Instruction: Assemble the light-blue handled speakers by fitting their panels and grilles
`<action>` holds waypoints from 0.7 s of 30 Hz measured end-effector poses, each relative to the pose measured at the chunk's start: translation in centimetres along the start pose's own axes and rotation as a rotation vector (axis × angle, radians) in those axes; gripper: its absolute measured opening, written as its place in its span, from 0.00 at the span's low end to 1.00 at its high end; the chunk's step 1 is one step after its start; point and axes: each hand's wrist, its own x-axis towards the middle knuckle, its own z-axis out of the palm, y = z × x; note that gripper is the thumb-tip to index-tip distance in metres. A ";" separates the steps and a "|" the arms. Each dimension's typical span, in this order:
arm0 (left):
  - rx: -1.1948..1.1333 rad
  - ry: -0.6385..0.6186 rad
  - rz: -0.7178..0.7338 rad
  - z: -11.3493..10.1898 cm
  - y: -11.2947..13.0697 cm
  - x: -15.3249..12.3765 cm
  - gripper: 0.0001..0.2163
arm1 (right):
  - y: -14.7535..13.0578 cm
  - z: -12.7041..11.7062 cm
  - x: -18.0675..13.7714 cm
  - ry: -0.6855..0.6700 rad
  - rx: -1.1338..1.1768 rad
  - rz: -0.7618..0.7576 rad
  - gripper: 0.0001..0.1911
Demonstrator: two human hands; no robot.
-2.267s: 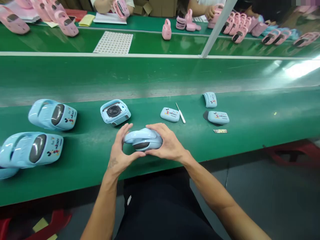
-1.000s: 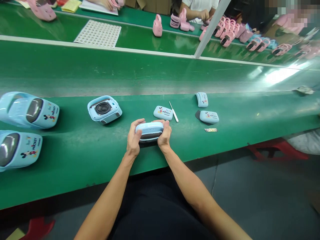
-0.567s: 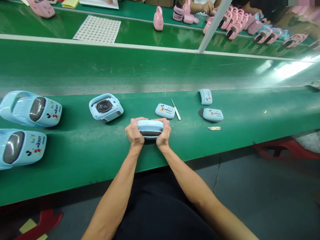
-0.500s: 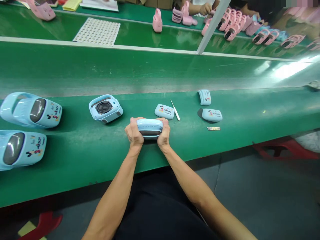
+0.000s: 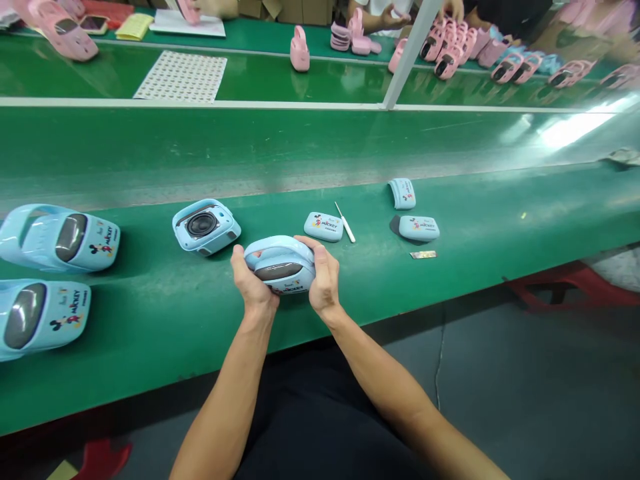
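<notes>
Between my two hands is a light-blue portable speaker (image 5: 281,265) with a loop handle, a dark window and a cartoon print on its front. My left hand (image 5: 254,280) wraps its left side, and my right hand (image 5: 324,277) is closed round its right side. Just beyond the right hand lie a loose printed blue cover (image 5: 323,227) and a white-handled screwdriver (image 5: 346,224). To the left, an opened blue speaker housing (image 5: 206,227) shows its round black driver.
Two finished-looking blue speakers (image 5: 90,241) stand at the left. A curved blue panel (image 5: 403,193), another printed cover (image 5: 419,228) and a small strip (image 5: 423,255) lie to the right. Beyond a white rail (image 5: 200,103) are a sticker sheet (image 5: 181,77), pink speakers (image 5: 300,50) and co-workers' hands.
The speaker in my hands has tilted, so its handle, window and printed front now show. My hands have shifted slightly left with it, and the whole view has moved a little.
</notes>
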 end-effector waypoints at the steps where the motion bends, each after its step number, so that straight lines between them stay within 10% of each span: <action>1: 0.021 -0.021 -0.004 -0.2 0.2 -0.1 0.23 | 0.1 0.0 0.2 0.012 0.005 0.015 0.28; 8: 0.491 -0.518 0.292 -2.8 2.3 -2.4 0.36 | 2.2 -0.2 1.8 0.099 0.457 0.431 0.28; 21: 0.625 -0.427 0.356 -3.4 3.5 -4.1 0.36 | 2.3 0.5 0.8 0.063 0.581 0.537 0.24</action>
